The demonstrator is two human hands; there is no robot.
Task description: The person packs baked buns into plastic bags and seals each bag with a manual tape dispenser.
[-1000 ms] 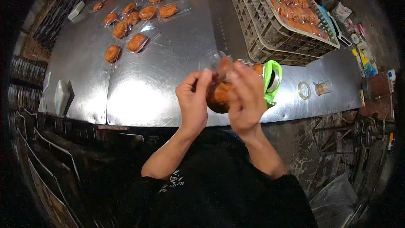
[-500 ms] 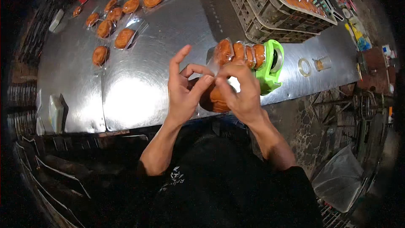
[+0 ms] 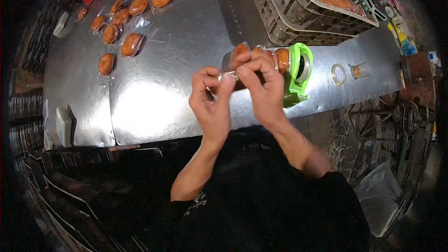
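My left hand and my right hand meet over the metal table, fingers pinched on a clear plastic wrapper between them. What the wrapper holds is mostly covered by my fingers. Right behind my hands, several wrapped orange-brown pastries stand in a row against a green tape dispenser. The dispenser is just right of my right hand.
Several wrapped pastries lie scattered on the metal table at the left. A stacked plastic crate of wrapped pastries stands at the back right. A tape roll and a small clear cup lie further right.
Both hands have drawn close together at the wrapper, and my left hand's raised fingers have curled in. The large brown pastry seen below my hands is now hidden. The view has shifted slightly.
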